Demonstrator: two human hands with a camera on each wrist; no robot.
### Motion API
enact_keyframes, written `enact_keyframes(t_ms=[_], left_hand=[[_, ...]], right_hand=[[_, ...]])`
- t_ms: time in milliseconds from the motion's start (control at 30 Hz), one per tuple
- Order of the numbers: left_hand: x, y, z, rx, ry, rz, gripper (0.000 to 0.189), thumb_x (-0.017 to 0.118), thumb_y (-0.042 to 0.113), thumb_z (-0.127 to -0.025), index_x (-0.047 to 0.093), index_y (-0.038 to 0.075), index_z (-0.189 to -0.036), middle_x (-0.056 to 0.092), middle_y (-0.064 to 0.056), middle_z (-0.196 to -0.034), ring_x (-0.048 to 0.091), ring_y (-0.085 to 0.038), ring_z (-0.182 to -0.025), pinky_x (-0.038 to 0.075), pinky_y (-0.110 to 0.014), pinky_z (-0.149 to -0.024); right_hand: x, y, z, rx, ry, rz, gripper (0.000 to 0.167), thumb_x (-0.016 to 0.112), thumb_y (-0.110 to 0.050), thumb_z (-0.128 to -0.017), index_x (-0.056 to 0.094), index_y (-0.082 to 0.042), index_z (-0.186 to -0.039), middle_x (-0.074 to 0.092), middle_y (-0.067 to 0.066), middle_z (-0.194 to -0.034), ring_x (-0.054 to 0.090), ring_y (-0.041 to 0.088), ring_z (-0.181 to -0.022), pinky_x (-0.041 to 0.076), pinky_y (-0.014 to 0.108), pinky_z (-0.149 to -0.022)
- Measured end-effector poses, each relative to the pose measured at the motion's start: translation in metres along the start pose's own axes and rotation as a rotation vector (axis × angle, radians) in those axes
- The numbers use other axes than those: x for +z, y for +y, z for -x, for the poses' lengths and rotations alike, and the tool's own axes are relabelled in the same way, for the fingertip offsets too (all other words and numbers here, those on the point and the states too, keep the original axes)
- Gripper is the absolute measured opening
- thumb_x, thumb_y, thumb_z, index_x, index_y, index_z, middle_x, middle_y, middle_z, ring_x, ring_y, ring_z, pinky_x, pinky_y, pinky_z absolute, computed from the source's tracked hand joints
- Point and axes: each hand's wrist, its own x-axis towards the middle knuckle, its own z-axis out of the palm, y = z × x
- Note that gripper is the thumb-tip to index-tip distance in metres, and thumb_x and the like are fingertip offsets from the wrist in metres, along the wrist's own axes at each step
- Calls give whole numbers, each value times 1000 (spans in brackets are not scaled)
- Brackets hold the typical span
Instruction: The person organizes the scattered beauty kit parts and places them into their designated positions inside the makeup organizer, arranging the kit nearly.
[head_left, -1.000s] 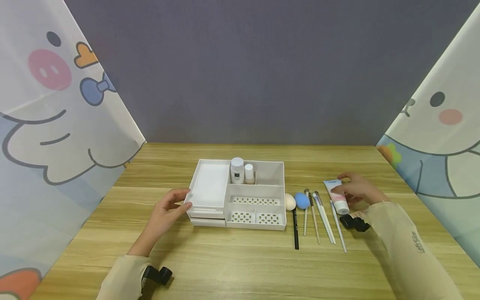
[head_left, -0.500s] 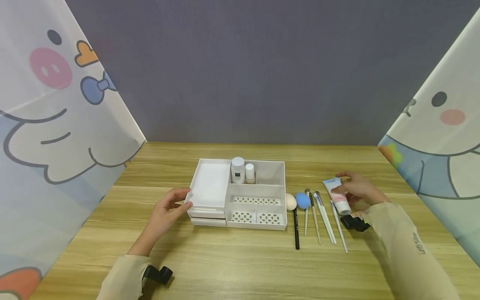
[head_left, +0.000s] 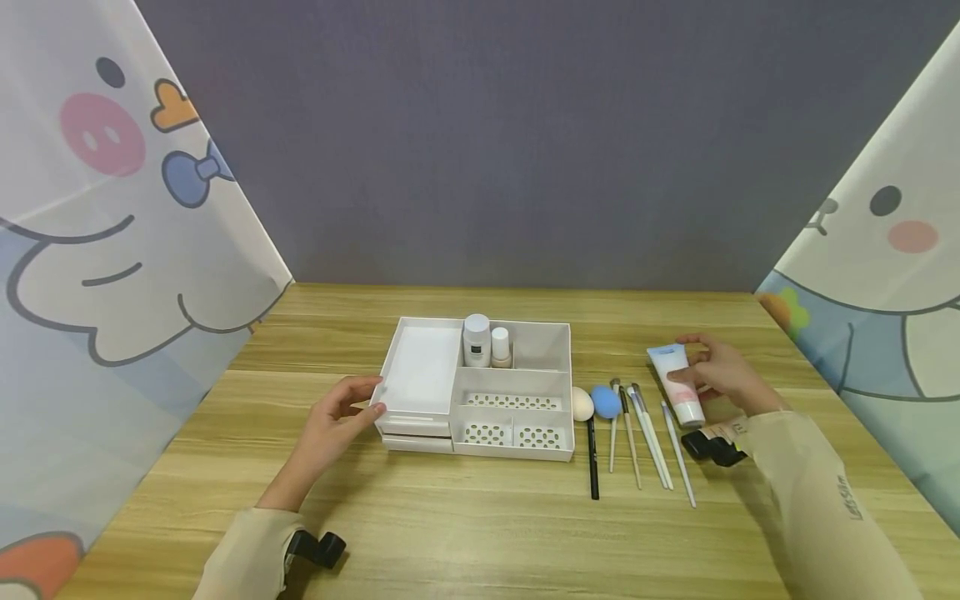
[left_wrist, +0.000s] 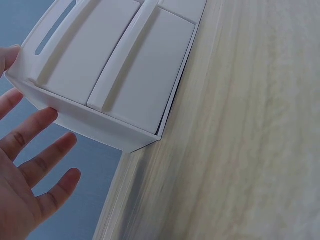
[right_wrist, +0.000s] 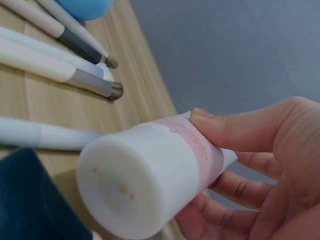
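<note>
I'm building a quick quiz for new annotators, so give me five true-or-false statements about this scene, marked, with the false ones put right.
1. The right hand holds the squeeze tube. True.
2. The left hand touches nothing. False: it touches the white organizer.
3. Two white-capped bottles stand in the organizer. True.
4. The blue makeup sponge sits inside the organizer. False: it lies outside, on the table.
5. Several makeup brushes lie on the table. True.
</note>
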Motion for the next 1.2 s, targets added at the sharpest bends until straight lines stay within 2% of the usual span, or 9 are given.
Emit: enact_keyframes(t_ms=[167, 467, 800, 1000, 1200], left_hand=[[0, 0, 0, -1, 0, 0, 31, 68, 0, -92, 64, 2, -122, 65, -18, -122, 58, 2, -104, 49, -24, -79], [0, 1, 0, 15, -2, 14, 31, 68, -3, -91, 63, 0, -122, 65, -22, -120, 59, 3, -103, 49, -22, -79], [0, 0, 0, 17, -3, 8, 31, 68, -3, -91, 63, 0, -122, 65, -21, -119, 59, 3, -103, 49, -23, -79], [0, 0, 0, 15, -6, 2, 32, 68, -3, -91, 63, 1, -122, 65, -21, -121, 58, 3, -103, 49, -24, -79], [0, -1, 0, 17, -5, 2, 32, 68, -3, -91, 63, 1, -122, 65, -20, -119, 59, 2, -102, 49, -23, -79]], right_hand=[[2, -6, 3, -71, 38, 1, 79, 71, -5, -88, 22, 8, -148, 61, 14, -99, 61, 15, -67, 57, 40, -59], [11, -20, 9, -143, 96, 11, 76, 71, -5, -89, 25, 5, -148, 56, 33, -116, 63, 17, -76, 57, 42, -60], [21, -38, 13, -216, 173, 33, 77, 75, -5, -87, 28, 3, -147, 55, 28, -113, 62, 14, -78, 58, 42, -62], [30, -48, 16, -278, 240, -1, 74, 76, 0, -84, 32, 4, -143, 55, 29, -108, 63, 12, -72, 58, 43, -59], [39, -55, 16, -329, 281, -37, 72, 75, 6, -82, 34, 6, -141, 57, 26, -104, 63, 10, -73, 58, 42, -60]])
